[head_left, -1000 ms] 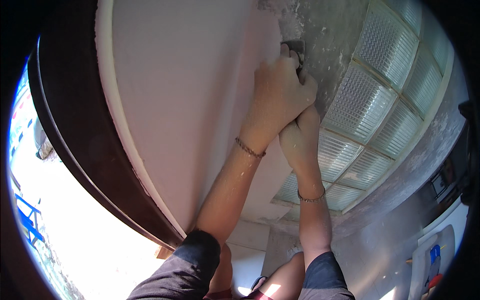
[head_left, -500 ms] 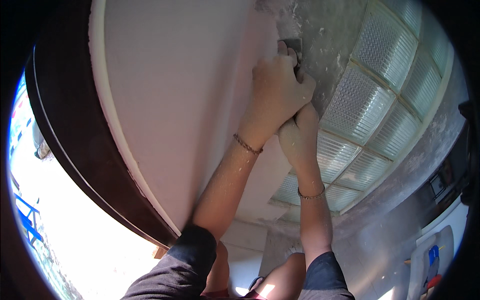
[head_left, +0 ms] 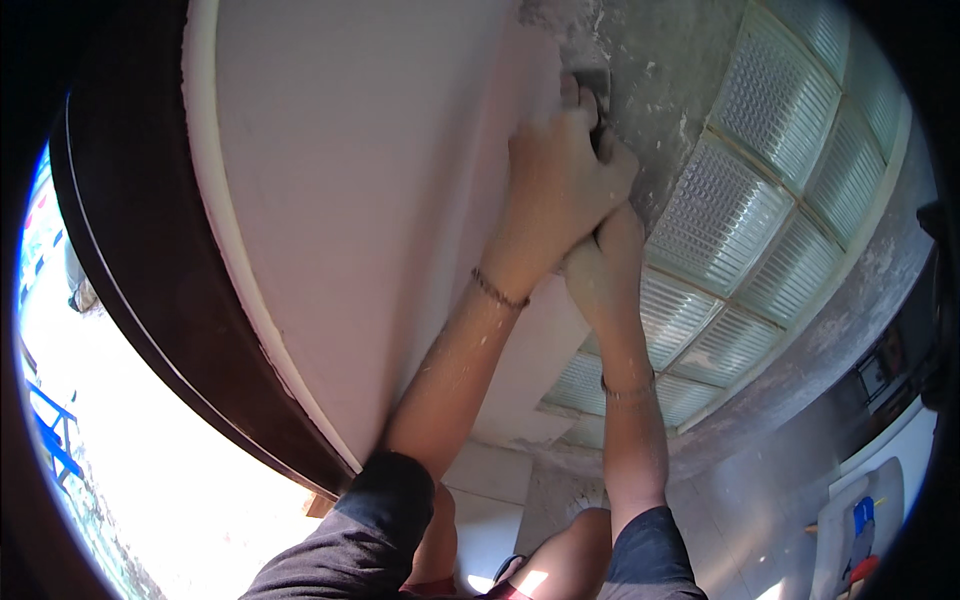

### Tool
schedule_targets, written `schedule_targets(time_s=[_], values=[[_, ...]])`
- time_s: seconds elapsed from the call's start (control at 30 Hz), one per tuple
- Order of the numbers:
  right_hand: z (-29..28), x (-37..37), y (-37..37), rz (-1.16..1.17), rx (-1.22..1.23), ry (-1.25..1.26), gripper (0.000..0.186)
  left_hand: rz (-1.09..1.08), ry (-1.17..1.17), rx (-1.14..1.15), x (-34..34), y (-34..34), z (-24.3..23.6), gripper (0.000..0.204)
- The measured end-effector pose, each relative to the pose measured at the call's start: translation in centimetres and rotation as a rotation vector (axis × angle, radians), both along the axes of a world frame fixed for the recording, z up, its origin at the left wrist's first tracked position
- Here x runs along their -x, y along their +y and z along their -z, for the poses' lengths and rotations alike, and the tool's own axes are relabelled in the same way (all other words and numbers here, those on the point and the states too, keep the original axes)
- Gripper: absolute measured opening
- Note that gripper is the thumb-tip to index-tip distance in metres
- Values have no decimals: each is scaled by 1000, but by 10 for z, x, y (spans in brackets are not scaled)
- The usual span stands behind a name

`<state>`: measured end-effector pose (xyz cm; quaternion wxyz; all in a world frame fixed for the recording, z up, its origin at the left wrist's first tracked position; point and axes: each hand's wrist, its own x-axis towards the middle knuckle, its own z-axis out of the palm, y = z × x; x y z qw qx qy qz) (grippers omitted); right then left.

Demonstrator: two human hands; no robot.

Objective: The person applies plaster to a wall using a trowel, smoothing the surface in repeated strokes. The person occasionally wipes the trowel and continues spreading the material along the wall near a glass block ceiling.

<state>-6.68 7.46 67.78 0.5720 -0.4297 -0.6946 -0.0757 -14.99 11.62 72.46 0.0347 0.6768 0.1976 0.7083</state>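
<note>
Both my hands are together against the wall, with a scraper [head_left: 599, 82] between them. Only a dark, flat corner of its blade shows; its handle is hidden. My left hand [head_left: 565, 165] is closed over the tool near the blade, fingertips pressed on it. Just below, my right hand [head_left: 608, 262] is closed in a fist round what seems the handle end, touching the left. The blade lies where pinkish-white paint [head_left: 400, 140] meets a bare grey plaster patch [head_left: 655, 60]. Pale dust flecks cover both forearms, and each wrist has a bracelet.
A glass-block window [head_left: 725, 215] is set in the wall right of my hands. On the left stands a dark door frame [head_left: 130, 230] beside a bright opening. A grey seat-like object [head_left: 835, 540] with blue and red items is at lower right.
Both hands and the scraper have shifted slightly to the right, the blade a little higher along the paint's edge. The grip is the same.
</note>
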Motion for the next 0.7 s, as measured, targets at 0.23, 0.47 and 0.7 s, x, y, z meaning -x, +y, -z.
schedule_targets(time_s=[0.23, 0.47, 0.7], values=[[-11, 3, 1, 18, 34, -1, 22, -6, -11, -20, 1, 5, -6, 30], [-19, 10, -6, -24, -23, 83, 11, 47, -18, 53, 4, 0, -11, 30], [-30, 8, -4, -37, 55, 48, 15, 34, 67, 110, 9, -3, -21, 26]])
